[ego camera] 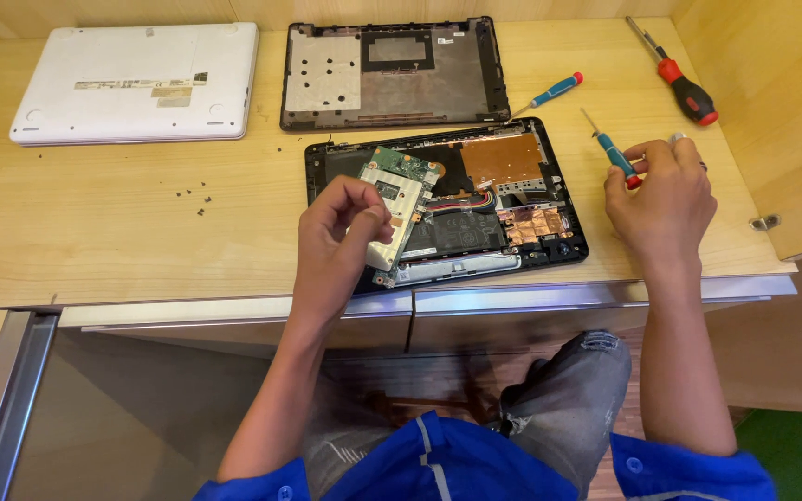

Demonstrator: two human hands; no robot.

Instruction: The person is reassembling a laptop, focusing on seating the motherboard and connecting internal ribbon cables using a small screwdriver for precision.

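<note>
Here, left hand (341, 237) pinches flat green circuit board (399, 206).

Light wooden table (95, 232), pale grain. At back left, a closed white laptop (136, 82), upside down. Beside it, a dark bottom cover (392, 74), inner side up. In front, an opened laptop (512, 204). Small black screws (195, 197) scattered at left. Near right, a blue screwdriver (549, 95) and a red-black screwdriver (679, 79).

Pale wooden worktop (95, 241), wood-panel walls (772, 121), dark floor below.
</note>
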